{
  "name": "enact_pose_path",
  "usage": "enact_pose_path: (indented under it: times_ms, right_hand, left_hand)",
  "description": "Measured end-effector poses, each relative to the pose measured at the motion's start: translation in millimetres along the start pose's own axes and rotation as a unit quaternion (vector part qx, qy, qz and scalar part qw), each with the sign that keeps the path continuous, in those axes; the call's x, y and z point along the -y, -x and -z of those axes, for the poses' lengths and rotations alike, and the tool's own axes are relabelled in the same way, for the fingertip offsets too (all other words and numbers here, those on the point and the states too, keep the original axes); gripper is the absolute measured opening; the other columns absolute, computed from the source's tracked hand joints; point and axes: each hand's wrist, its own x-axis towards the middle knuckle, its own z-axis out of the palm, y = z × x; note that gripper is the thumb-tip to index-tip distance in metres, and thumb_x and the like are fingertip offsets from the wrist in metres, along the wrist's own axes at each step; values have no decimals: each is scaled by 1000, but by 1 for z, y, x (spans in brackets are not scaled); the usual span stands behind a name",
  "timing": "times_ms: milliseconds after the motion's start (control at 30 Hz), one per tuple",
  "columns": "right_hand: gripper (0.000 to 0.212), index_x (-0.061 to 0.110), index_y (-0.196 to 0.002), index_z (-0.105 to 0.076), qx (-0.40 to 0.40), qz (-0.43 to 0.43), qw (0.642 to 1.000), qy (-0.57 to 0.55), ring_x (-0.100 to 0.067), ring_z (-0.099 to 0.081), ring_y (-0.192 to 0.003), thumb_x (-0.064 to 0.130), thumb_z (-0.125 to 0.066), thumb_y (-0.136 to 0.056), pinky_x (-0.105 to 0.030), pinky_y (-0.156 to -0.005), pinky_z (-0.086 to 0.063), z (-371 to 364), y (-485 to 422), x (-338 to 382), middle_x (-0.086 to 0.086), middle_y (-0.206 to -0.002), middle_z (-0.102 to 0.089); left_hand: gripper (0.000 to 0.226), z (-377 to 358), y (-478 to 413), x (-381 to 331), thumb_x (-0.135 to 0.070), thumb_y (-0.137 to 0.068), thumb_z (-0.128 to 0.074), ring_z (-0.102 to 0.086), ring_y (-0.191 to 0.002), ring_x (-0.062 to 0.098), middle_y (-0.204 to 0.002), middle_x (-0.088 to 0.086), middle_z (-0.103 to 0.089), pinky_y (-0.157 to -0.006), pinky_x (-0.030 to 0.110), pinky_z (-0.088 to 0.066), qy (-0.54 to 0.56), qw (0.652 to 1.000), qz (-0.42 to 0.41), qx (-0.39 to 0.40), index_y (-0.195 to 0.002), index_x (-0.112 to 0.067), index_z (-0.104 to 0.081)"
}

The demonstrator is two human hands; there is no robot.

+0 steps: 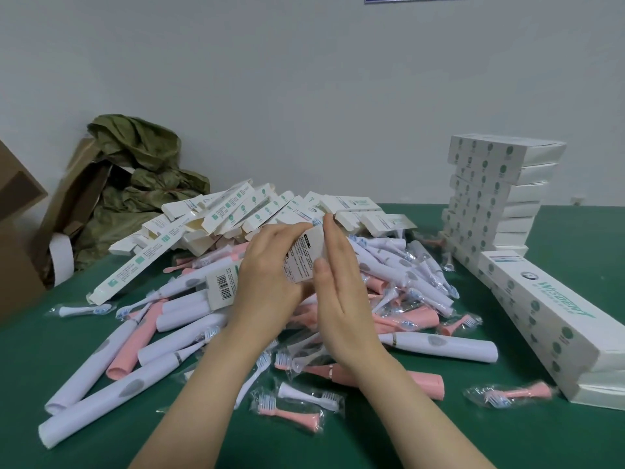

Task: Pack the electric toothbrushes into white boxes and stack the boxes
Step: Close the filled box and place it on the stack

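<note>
Two bare forearms are seen reaching up from the bottom edge over the green table (507, 434), and between the hands a white box (302, 257) is held raised above the heap of toothbrushes (439, 346). The left hand (267, 275) is curled round the box from its left side and underneath, so that it is gripped and steadied. The right hand (341, 299) is held flat, fingers straight and together, laid against the box's right edge with the thumb resting on its printed face. From this arrangement the box is judged to be getting squared up or its end flap pressed in, though whether a toothbrush is inside cannot be told. Loose white and pink handles and bagged brush heads (291, 414) are spread directly under and around both wrists, within easy reach. Empty boxes (253, 208) are piled just behind the hands, presumably so that one can be taken without a stretch. A stack of closed boxes (490, 191) is set well to the right near the wall, and a row of closed boxes (548, 319) is laid toward the near right edge, apart from the loose stock.
</note>
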Motion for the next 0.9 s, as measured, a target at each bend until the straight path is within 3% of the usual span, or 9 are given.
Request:
enact_pose_path:
  times_ms: [133, 200, 267, 400, 500, 600, 700, 767, 900]
  right_hand:
    - [42, 47, -139, -11, 17, 31, 998, -45, 12, -17, -138, 48, -24, -99, -12, -113, -19, 2, 1, 4, 30, -149, -16]
    - [39, 53, -134, -25, -34, -40, 981, -184, 11, -42, -126, 56, -29, -96, -13, -94, -44, 7, 0, 4, 27, -144, -36]
    - [25, 49, -123, -40, -92, -134, 965, -206, 9, -54, -112, 49, -38, -98, -14, -84, -48, 14, -4, -3, 19, -131, -53]
    - [34, 20, -121, -53, -23, -307, 930, -203, -1, -67, -86, 42, -47, -96, -19, -63, -51, 25, -10, -20, 2, -113, -65]
    - [27, 13, -111, -61, 11, -350, 873, -338, -18, -69, -75, 32, -47, -98, -25, -61, -57, 26, -13, -24, -7, -97, -74]
    - [24, 4, -110, -61, -28, -354, 860, -365, -22, -62, -66, 22, -51, -97, -22, -51, -55, 27, -15, -25, -14, -95, -73]
    - [23, 7, -113, -61, -93, -323, 898, -283, -21, -71, -75, 21, -53, -97, -23, -57, -55, 26, -13, -27, -8, -97, -74]
    - [25, 11, -114, -60, -126, -320, 909, -236, -21, -71, -88, 24, -58, -94, -30, -70, -58, 23, -13, -29, -7, -104, -72]
    - [35, 14, -121, -57, -103, -274, 935, -199, -24, -68, -96, 33, -60, -91, -40, -78, -58, 8, -12, -20, -6, -114, -68]
  left_hand:
    - [64, 10, -1, -4, -4, -61, -81, -45, -103, 1, -108, -14, -50, -90, 9, -36, -24, 999, -20, -5, -119, -21, -62]
    - [65, 19, -2, -8, -15, -61, -87, -45, -103, -7, -110, -25, -50, -88, 9, -39, 2, 998, -24, -51, -115, -37, -56]
    - [58, 31, -6, -13, -32, -61, -84, -49, -107, -11, -115, -20, -53, -83, 6, -43, 147, 985, 5, -88, -108, -44, -53]
    - [82, 50, 0, -1, -45, -56, -85, -60, -110, 9, -111, -10, -67, -88, 21, -49, 472, 876, 94, -32, -125, -21, -49]
    - [96, 49, 9, 14, -42, -52, -89, -56, -120, 13, -124, -3, -64, -94, 24, -47, 540, 822, 180, -9, -133, -18, -43]
    - [75, 53, 13, 34, -23, -65, -83, -55, -121, 15, -128, 2, -61, -99, 29, -46, 549, 802, 231, -43, -130, -17, -47]
    - [64, 59, 13, 46, -1, -75, -70, -49, -125, 9, -136, 1, -50, -103, 25, -40, 382, 864, 291, -150, -130, -22, -43]
    - [61, 59, 16, 47, -2, -81, -70, -44, -122, -4, -135, -3, -45, -105, 18, -36, 206, 937, 226, -171, -128, -31, -44]
    - [56, 47, 15, 25, -27, -76, -73, -36, -119, -12, -125, -25, -41, -101, 11, -29, 37, 998, 56, -19, -117, -50, -44]
